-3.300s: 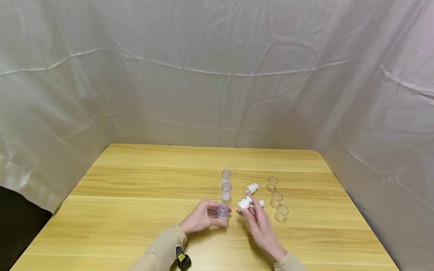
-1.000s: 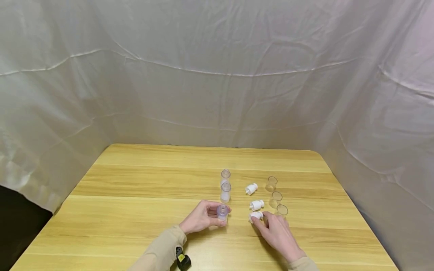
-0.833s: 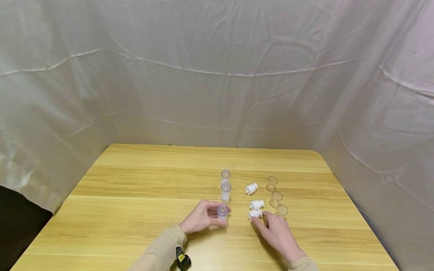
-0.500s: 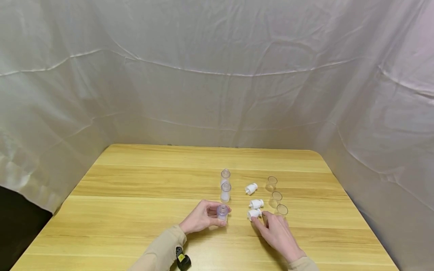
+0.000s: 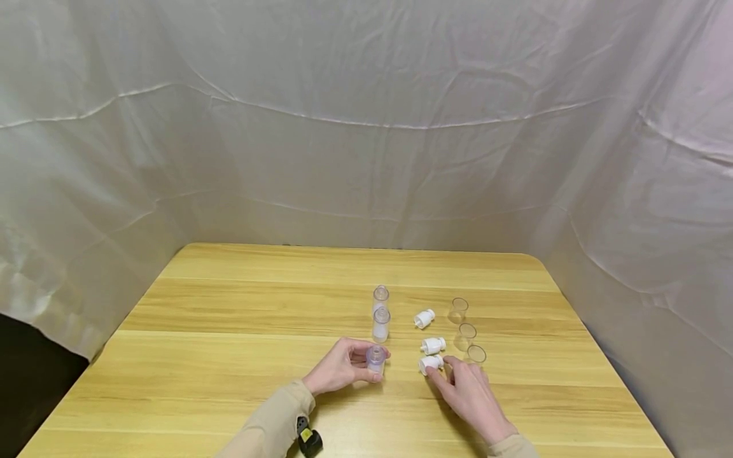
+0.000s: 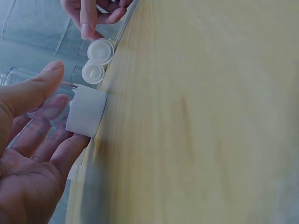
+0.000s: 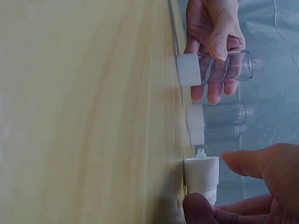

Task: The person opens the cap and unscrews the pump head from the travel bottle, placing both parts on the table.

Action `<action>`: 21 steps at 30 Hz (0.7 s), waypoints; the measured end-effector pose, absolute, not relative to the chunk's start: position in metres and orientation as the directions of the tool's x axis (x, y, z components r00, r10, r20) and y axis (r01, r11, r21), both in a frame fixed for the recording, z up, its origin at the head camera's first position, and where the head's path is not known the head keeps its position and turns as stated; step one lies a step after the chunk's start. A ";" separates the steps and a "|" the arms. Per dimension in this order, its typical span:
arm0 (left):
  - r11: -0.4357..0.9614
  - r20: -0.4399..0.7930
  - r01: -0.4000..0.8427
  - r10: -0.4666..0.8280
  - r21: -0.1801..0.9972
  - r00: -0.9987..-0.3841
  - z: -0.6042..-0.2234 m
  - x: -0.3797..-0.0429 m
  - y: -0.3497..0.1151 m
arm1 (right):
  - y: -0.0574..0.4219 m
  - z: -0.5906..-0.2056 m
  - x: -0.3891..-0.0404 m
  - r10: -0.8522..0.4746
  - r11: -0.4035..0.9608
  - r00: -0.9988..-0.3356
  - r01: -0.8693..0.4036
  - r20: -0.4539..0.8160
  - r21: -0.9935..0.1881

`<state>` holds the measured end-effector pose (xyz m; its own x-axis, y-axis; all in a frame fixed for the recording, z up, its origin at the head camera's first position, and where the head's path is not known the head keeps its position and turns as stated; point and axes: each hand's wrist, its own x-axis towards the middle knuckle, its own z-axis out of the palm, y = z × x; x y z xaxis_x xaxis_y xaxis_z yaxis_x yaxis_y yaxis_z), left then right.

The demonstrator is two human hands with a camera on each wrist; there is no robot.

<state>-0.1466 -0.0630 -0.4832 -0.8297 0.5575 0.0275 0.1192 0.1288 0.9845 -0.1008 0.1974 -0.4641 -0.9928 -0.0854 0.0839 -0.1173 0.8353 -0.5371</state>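
A clear bottle with a white base (image 5: 375, 358) stands upright on the table, with the left hand (image 5: 345, 367) curled round it from the left. The right hand (image 5: 471, 395) is at the nearest white pump head (image 5: 428, 364), which lies on its side. In the right wrist view a fingertip touches the end of that pump head (image 6: 101, 51), while the thumb (image 7: 245, 162) stands slightly apart from it. Two more pump heads (image 5: 433, 345) (image 5: 424, 319) lie farther back. Behind the held bottle, two similar bottles (image 5: 380, 326) (image 5: 380, 299) stand upright in a row.
Three clear cups or caps (image 5: 476, 355) (image 5: 466, 337) (image 5: 459, 310) stand in a line to the right of the pump heads. A black strap with a yellow mark (image 5: 310, 439) is at the left wrist. Grey cloth (image 5: 366, 159) surrounds the wooden table (image 5: 229, 305).
The right hand has brought the pump head it held in the air down onto the table beside the others. Since then it has shifted that piece slightly. The left hand has stayed still.
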 end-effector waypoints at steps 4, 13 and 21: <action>0.123 0.032 0.121 0.558 0.985 -0.829 -0.484 -0.147 -0.063 | 0.197 -0.463 -0.100 -0.087 0.833 -0.991 -0.126 0.097 -0.539; 0.123 0.025 0.113 0.560 0.986 -0.828 -0.482 -0.147 -0.063 | 0.197 -0.463 -0.099 -0.089 0.825 -0.986 -0.150 0.138 -0.544; 0.186 0.066 0.195 0.539 0.963 -0.840 -0.481 -0.146 -0.062 | 0.197 -0.464 -0.099 -0.082 0.821 -0.984 -0.155 0.155 -0.550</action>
